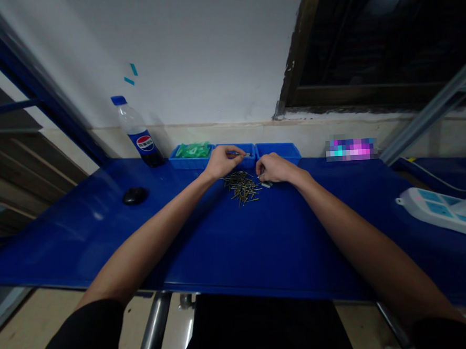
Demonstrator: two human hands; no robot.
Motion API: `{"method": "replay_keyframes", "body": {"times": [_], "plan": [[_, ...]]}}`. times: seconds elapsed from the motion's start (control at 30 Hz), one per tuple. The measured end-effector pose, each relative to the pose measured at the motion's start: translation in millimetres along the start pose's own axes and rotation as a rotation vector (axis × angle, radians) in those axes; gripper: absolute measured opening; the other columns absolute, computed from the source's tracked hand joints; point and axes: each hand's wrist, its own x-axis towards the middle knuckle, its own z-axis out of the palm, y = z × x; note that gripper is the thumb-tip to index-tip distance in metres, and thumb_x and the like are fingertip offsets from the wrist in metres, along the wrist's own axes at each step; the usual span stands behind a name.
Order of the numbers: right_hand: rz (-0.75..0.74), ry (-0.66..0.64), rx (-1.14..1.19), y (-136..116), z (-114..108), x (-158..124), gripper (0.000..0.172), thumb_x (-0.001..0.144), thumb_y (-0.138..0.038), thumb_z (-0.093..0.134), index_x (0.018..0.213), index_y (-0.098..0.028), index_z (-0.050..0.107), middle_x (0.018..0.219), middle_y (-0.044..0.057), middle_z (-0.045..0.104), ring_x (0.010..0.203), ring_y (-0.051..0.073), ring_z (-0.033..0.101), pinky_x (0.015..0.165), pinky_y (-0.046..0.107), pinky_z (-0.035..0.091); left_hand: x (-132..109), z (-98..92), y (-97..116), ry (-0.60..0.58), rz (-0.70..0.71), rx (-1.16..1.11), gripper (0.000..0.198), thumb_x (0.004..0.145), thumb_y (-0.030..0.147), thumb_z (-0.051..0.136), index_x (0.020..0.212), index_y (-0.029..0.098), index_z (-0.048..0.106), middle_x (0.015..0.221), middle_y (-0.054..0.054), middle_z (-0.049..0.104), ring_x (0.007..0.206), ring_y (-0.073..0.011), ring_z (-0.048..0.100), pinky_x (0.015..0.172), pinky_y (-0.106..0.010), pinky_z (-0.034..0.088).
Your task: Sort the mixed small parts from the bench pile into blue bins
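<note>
A pile of thin brass- and silver-coloured pieces that look like screws (242, 188) lies on the blue table, between and just below my hands. My left hand (223, 162) is closed in a pinch over the pile's far side, in front of the middle blue bin (235, 149). A thin metal piece shows at its fingertips. To the right of the pile, my right hand (276, 167) is low, fingers bent and pressed together. What it grips is too small to make out. Beneath its fingertips lie a few short silver metal pieces (267, 184).
A left bin (191, 163) holds green plastic packets (192, 150); a right bin (282, 149) stands behind my right hand. A cola bottle (140, 135) and a black computer mouse (135, 196) are at left. A white compartment case (444, 209) sits at right.
</note>
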Motion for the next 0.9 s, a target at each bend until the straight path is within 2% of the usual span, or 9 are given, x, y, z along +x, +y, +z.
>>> {"method": "replay_keyframes", "body": {"times": [0.13,0.23,0.37,0.47,0.57,0.67,0.77,0.9], "plan": [[-0.021,0.003,0.022,3.0,-5.6,-2.2,0.012,0.075,-0.011,0.074,0.084,-0.019,0.078,0.078,0.005,0.074,0.072,0.02,0.068,0.065,0.031,0.047,-0.4,0.0,1.8,-0.002,0.014,0.007,0.019,0.083,0.021,0.068,0.096,0.017,0.081,0.103,-0.009,0.08,0.095,-0.0207,0.075,0.095,-0.036,0.058],[-0.029,0.054,0.083,4.2,-12.7,-3.6,0.014,0.077,-0.014,0.074,0.088,-0.018,0.081,0.078,0.006,0.075,0.074,0.022,0.07,0.068,0.033,0.05,-0.4,0.2,2.9,-0.004,0.005,-0.009,0.019,0.082,0.021,0.069,0.096,0.017,0.081,0.104,-0.009,0.08,0.096,-0.0211,0.075,0.096,-0.037,0.058],[-0.02,0.169,0.311,3.4,-22.7,-4.9,0.014,0.078,-0.019,0.076,0.091,-0.016,0.082,0.083,0.008,0.078,0.083,0.024,0.073,0.079,0.036,0.055,-1.6,2.0,6.2,-0.049,-0.032,-0.1,0.02,0.084,0.023,0.068,0.099,0.015,0.079,0.101,-0.011,0.08,0.091,-0.0211,0.075,0.091,-0.039,0.06],[-0.012,0.225,0.556,3.2,-23.9,-4.0,0.017,0.076,-0.017,0.077,0.092,-0.015,0.08,0.088,0.009,0.079,0.088,0.024,0.074,0.085,0.037,0.057,-3.9,3.6,11.2,-0.157,-0.063,-0.219,0.022,0.086,0.023,0.068,0.103,0.013,0.077,0.096,-0.012,0.079,0.086,-0.021,0.076,0.087,-0.04,0.061],[-0.023,0.22,0.774,4.0,-19.5,-2.2,0.022,0.073,-0.02,0.081,0.094,-0.016,0.076,0.087,0.009,0.078,0.087,0.024,0.074,0.086,0.038,0.059,-5.5,3.7,15.5,-0.23,-0.071,-0.311,0.02,0.085,0.02,0.069,0.103,0.014,0.076,0.096,-0.012,0.079,0.087,-0.02,0.076,0.09,-0.041,0.06],[-0.004,0.172,0.866,5.6,-15.9,-1.3,0.032,0.077,-0.027,0.082,0.105,-0.016,0.073,0.087,0.009,0.078,0.086,0.023,0.075,0.084,0.038,0.06,-4.9,2.1,15.3,-0.211,-0.081,-0.338,0.017,0.083,0.017,0.07,0.099,0.014,0.076,0.092,-0.011,0.079,0.085,-0.0189,0.076,0.091,-0.04,0.06],[0.037,0.118,0.733,7.8,-16.8,-2.2,0.035,0.082,-0.027,0.078,0.115,-0.017,0.07,0.092,0.009,0.079,0.084,0.023,0.074,0.079,0.036,0.06,-2.7,0.7,9.1,-0.111,-0.105,-0.287,0.019,0.08,0.017,0.074,0.098,0.012,0.077,0.092,-0.012,0.079,0.084,-0.0199,0.076,0.09,-0.04,0.061],[0.058,0.0,0.306,9.1,-20.2,-5.1,0.038,0.078,-0.027,0.08,0.115,-0.019,0.074,0.095,0.007,0.08,0.084,0.023,0.074,0.075,0.034,0.056,0.7,0.6,-4.7,0.054,-0.129,-0.172,0.026,0.079,0.021,0.078,0.103,0.011,0.078,0.106,-0.014,0.079,0.096,-0.0229,0.076,0.096,-0.041,0.059]]}}
